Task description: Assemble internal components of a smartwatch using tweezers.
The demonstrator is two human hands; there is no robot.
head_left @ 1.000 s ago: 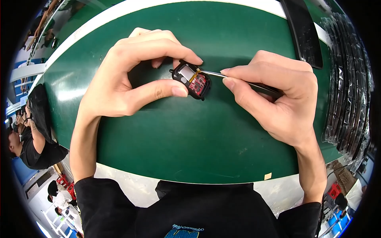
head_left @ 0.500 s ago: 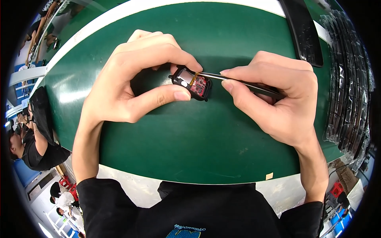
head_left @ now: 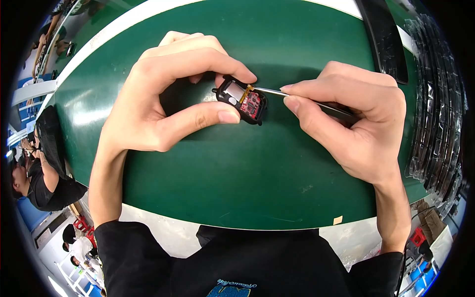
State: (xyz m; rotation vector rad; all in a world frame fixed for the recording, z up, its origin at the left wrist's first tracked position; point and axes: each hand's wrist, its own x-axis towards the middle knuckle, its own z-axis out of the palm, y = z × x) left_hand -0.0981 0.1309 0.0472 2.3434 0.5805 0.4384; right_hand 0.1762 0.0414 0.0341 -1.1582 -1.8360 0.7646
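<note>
Between the thumb and index finger of my left hand (head_left: 170, 94) is a small black device housing (head_left: 259, 120), opened up and tilted. Inside it lie a silver battery-like block (head_left: 233, 92), a round white spot and a red circuit board (head_left: 252, 105), with a strip of amber tape (head_left: 245, 94) between block and board. My right hand (head_left: 354, 116) pinches a pair of slim metal tweezers (head_left: 269, 91). Their tips meet the upper end of the amber strip, close to my left index fingertip. Whether the tips grip the strip is too small to tell.
Under my hands is a green tabletop (head_left: 237, 178) with a pale border. A long black tray (head_left: 383, 44) lies at the far right, beside stacked clear-plastic trays (head_left: 435, 114). A small beige paper piece (head_left: 337, 220) sits at the near edge. Another person (head_left: 44, 173) sits at the left.
My right hand and the tweezers have shifted slightly right. The device in my left hand has moved a little to the right as well; both hands keep their hold.
</note>
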